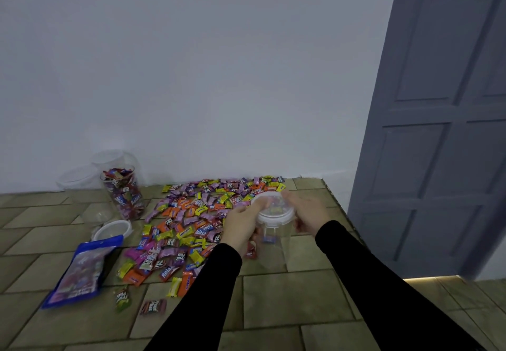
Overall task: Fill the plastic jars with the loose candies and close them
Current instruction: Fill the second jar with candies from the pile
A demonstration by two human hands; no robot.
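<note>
Both hands, left hand (242, 220) and right hand (306, 209), grip the lid (275, 208) with curled fingers atop the nearly empty clear jar (273, 244), centre-right of frame. Risk: sealing before filling; loose candies (191, 213) cover the floor.

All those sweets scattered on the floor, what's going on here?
A person in black sleeves holds a clear plastic jar over the tiled floor, the left hand and right hand gripping its white lid. That jar looks nearly empty. A heap of colourful wrapped candies lies loose beside it. To the left stand a partly filled open jar, two more clear jars behind it, a loose white lid and a blue candy bag.
</note>
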